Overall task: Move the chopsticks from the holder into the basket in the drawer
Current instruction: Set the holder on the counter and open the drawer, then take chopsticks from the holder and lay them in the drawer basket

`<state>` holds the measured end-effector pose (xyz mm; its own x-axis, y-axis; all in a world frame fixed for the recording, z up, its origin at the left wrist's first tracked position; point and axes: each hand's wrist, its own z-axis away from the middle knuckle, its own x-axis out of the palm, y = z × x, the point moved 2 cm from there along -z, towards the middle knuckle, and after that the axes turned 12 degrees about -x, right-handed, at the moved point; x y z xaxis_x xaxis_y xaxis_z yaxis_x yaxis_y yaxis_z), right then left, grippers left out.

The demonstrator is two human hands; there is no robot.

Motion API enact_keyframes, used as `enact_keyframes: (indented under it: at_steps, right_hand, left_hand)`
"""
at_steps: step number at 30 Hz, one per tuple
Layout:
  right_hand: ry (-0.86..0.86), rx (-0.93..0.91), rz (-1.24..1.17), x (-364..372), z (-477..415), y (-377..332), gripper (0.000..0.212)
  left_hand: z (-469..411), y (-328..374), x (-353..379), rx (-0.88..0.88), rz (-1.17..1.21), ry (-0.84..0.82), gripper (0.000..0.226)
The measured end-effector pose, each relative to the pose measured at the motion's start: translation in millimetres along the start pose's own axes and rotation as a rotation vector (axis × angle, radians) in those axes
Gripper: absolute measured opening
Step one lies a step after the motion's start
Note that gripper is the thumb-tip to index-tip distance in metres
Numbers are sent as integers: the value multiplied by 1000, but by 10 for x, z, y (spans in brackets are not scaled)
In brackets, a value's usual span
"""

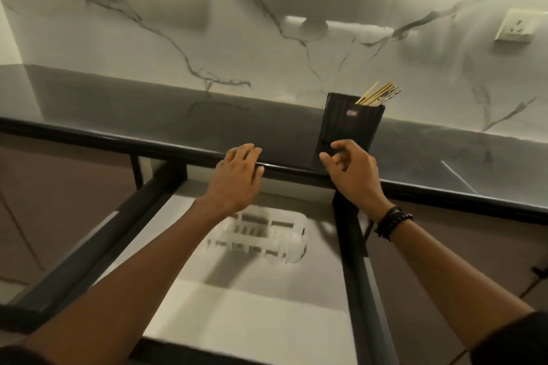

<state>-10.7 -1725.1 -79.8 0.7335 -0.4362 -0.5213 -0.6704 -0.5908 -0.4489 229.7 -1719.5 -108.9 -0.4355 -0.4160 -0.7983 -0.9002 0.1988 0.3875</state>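
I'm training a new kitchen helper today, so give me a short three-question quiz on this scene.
1. Where do the chopsticks stand now?
2. The white basket lies: A) on a shelf, B) in the open drawer, C) in a sink.
3. True or false: the left hand holds chopsticks.
Key: 1 in the black holder on the counter; 2 B; 3 false.

Pale wooden chopsticks [379, 95] lean right, upright in black holder [350, 124] on desk; white slotted basket [261, 234] sits in open drawer [252, 311]
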Motion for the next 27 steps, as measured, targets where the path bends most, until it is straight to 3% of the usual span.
enact_keyframes:
  at_steps: [7,12,16,20,23,27]
  right_hand:
    - [192,282,50,-380,-820,461,54]
    - [275,511,-24,-461,-1253,859,66]
    - [279,651,-217,-461,-1544,1080,56]
    - [275,682,-373,-445,-1743,1235,41]
    - [334,621,-336,-448,-1840,1272,26]
    - [339,458,-255,-414,-1962,1143,40]
  left_hand:
    - [-691,178,164,-39,-180,-293,33]
    - [-949,260,176,-28,-368,-295,28]
    - [-1124,295,170,-3,-417,-319,33]
    - [-1233,244,200,-3,-389,-371,41]
    - [-1273,207,228,4,-365,-406,42]
    - [-1306,227,216,20,-354,-424,40]
